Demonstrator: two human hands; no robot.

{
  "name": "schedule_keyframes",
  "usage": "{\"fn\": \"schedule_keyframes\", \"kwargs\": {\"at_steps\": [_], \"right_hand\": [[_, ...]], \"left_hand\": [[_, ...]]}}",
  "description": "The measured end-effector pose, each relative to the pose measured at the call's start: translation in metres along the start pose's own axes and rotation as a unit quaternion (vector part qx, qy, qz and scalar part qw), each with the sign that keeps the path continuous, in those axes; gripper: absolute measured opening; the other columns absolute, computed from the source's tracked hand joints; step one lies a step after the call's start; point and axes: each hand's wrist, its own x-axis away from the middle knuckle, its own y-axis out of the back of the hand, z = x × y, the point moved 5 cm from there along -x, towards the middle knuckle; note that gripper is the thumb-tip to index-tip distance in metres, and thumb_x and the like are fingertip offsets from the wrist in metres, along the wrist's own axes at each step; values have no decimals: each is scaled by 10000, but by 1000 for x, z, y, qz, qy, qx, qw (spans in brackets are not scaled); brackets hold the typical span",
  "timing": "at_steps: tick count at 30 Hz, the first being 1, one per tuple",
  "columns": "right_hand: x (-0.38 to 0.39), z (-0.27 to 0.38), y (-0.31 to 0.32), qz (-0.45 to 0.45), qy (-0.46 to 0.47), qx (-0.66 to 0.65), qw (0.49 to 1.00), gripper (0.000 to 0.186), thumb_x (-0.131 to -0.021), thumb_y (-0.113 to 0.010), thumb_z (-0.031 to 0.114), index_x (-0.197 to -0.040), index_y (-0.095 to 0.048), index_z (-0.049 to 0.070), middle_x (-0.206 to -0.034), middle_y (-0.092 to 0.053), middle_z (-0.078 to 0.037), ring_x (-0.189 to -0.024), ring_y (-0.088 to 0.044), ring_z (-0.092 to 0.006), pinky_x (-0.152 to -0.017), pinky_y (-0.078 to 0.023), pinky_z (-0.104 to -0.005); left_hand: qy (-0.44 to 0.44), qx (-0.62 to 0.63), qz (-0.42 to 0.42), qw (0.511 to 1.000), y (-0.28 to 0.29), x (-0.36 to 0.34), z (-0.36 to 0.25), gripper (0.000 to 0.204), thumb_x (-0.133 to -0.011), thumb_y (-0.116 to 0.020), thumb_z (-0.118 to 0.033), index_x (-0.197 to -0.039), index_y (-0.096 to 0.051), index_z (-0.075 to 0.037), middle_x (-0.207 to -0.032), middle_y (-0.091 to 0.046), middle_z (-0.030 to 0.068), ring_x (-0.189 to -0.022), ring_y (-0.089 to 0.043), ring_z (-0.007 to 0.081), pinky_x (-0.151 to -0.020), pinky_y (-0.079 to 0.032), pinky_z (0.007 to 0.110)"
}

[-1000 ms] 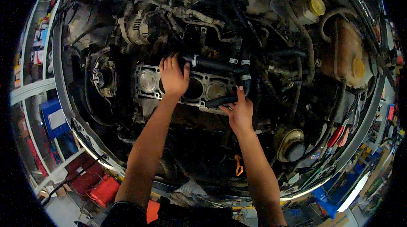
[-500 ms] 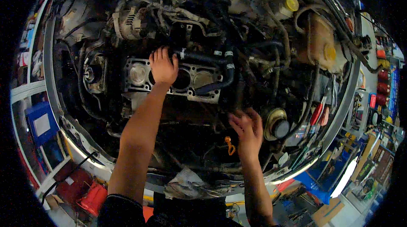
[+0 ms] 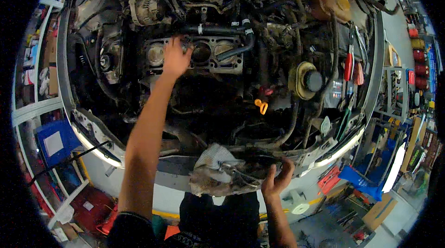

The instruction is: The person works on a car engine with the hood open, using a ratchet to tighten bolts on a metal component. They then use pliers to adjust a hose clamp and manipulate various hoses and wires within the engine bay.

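Note:
An engine block (image 3: 200,65) with its cylinder bores exposed sits across the engine bay. Over its middle reaches my left hand (image 3: 176,58), thumb apart from the fingers, the fingertips at the block's top near a dark bore. Whether a small thing lies under those fingertips is hard to make out. A black hose (image 3: 218,29) runs along the block's far side and bends down onto its right end. My right hand (image 3: 278,177) is low at the bay's front edge, fingers and thumb apart with nothing visible between them. Left of it, a crumpled grey rag (image 3: 211,169) drapes over the front edge.
An orange dipstick handle (image 3: 261,106) stands right of centre, near a round black cap (image 3: 312,81). Red-handled pliers (image 3: 348,66) and a green-handled tool (image 3: 344,124) lie along the right side. A brownish tank (image 3: 333,0) is at far right; an alternator (image 3: 147,9) at far left.
My right hand has drawn back from beside the dipstick handle to the front edge by the rag. My left hand stays over the block, its fingers more bent. The view has shifted downward.

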Motion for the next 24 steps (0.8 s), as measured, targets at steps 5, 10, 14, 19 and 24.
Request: {"fn": "schedule_keyframes", "kwargs": {"at_steps": [5, 10, 14, 19, 24], "right_hand": [[13, 14, 12, -31, 41, 14, 999, 294, -960, -612, 83, -1220, -535, -29, -1130, -583, -146, -1084, -555, -277, -1010, -412, -383], [28, 8, 13, -31, 33, -24, 999, 301, -950, -611, 77, -1225, -531, -20, -1137, -590, -143, -1076, -572, -243, -1017, -417, -386], [41, 6, 16, -32, 27, -40, 998, 303, -949, -614, 72, -1226, -531, -21, -1134, -593, -143, -1069, -578, -245, -1016, -422, -383], [47, 6, 30, -52, 13, -72, 996, 290, -945, -599, 45, -1219, -534, -24, -1134, -597, -142, -1069, -583, -249, -1020, -425, -378], [42, -12, 34, -50, 6, -73, 996, 330, -925, -649, 87, -1225, -567, -24, -1150, -630, -176, -1097, -602, -301, -1025, -443, -407]], "left_hand": [[30, 186, 120, 975, 101, 130, -90, 474, -963, -675, -276, -1323, -562, 11, -1272, -616, 262, -1191, -577, 455, -1047, -455, 490], [-19, 114, 111, 987, 135, 220, -115, 366, -983, -633, -238, -1250, -605, 10, -1147, -670, 224, -1109, -606, 427, -1008, -459, 501], [-63, 15, 75, 995, 123, 248, -114, 339, -1004, -593, -273, -1204, -618, 0, -1111, -675, 217, -1083, -613, 419, -998, -460, 510], [-24, 35, 35, 998, 124, 253, -119, 291, -988, -589, -246, -1138, -652, -5, -1033, -698, 191, -983, -647, 392, -924, -492, 490], [-68, 1, -60, 996, 124, 261, -112, 227, -949, -597, -199, -1007, -694, -2, -896, -707, 176, -825, -665, 366, -795, -526, 479]]}}
